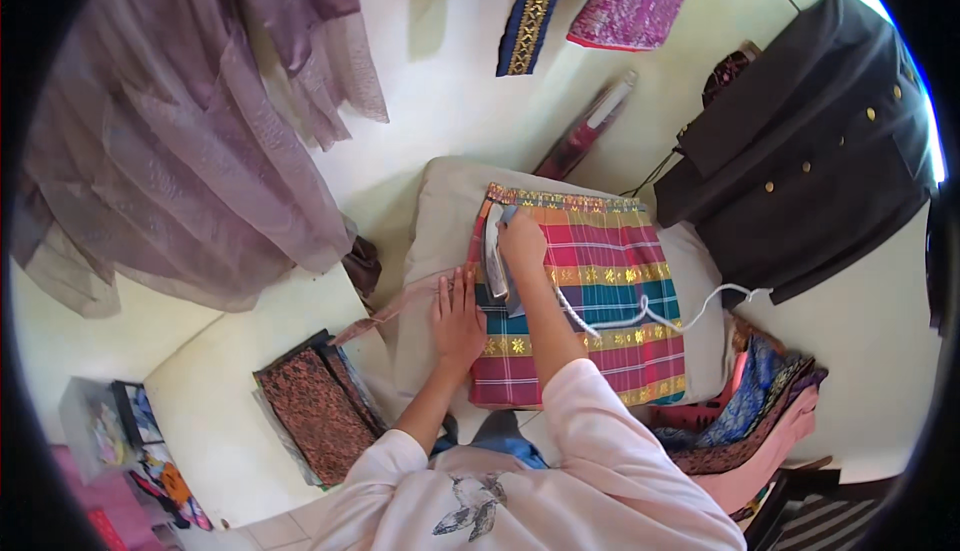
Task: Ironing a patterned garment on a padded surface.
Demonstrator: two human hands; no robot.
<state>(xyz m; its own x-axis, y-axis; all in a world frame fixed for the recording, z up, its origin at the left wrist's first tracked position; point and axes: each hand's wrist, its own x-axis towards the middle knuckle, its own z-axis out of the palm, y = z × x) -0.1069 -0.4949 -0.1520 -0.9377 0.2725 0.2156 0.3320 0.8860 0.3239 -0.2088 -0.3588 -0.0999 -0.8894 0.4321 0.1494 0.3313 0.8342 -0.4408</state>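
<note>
A plaid skirt (600, 346) in pink, green and yellow with gold motifs and a gathered top edge lies spread on a beige padded surface (432, 216). My right hand (523, 246) is wrapped around the handle of a clothes iron (494, 269), which rests near the skirt's left side. From the iron a white cord (692, 323) curls rightward over the cloth. Flat on the skirt's left edge lies my left hand (458, 326), fingers stretched out, just left of the iron. The iron's soleplate is mostly hidden.
Mauve garments (190, 141) hang at left and a black jacket with gold buttons (800, 141) at right. Folded fabrics (315, 401) sit left of the pad; more cloths (745, 416) are piled at lower right. A wrapped roll (588, 126) leans behind the pad.
</note>
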